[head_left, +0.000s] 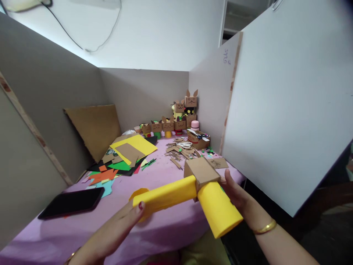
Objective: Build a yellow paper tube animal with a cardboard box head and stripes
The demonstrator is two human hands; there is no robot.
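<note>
In front of me is a small cardboard box (pixel 202 170) with a yellow paper tube (pixel 219 208) joined below it, tilted toward me. My right hand (pixel 235 193) grips this figure from its right side, the fingers mostly hidden behind it. A long folded strip of yellow paper (pixel 165 193) runs left from the box. Its curled left end is held by my left hand (pixel 124 222), thumb on the near face. Whether the strip is fixed to the box, I cannot tell.
Finished cardboard animal figures (pixel 168 124) stand in the back corner. Scissors (pixel 184 145) lie on cardboard scraps (pixel 176 152). Coloured paper (pixel 138 145) and a phone (pixel 73 202) are at left. A box of tools (pixel 197 140) sits at right, inside partition walls (pixel 149 88).
</note>
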